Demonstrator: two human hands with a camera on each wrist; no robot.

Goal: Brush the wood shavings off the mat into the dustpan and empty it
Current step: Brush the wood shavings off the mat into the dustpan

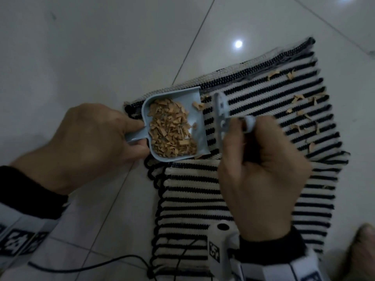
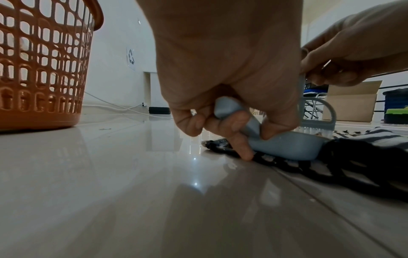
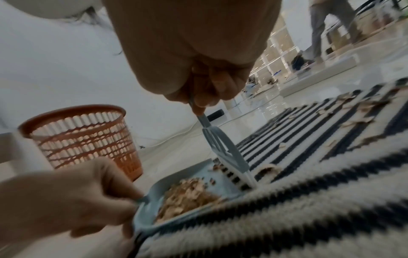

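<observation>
Task partway. Dustpan (image 1: 178, 126) on mat's (image 1: 233, 191) left edge, already heaped with shavings (image 1: 172, 128). Left hand (image 1: 91, 138) fingers curled round dustpan handle. Right hand (image 1: 261, 175) fingers clamped on brush (image 1: 221, 114), bristles at pan lip. Scattered shavings remain far right on mat. Emptying not yet done; orange basket (image 3: 81, 137) stands near, left.

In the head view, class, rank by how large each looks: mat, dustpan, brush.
1. mat, by far the largest.
2. dustpan, clearly smaller.
3. brush, smallest as seen, though the right hand hides part of it.
</observation>
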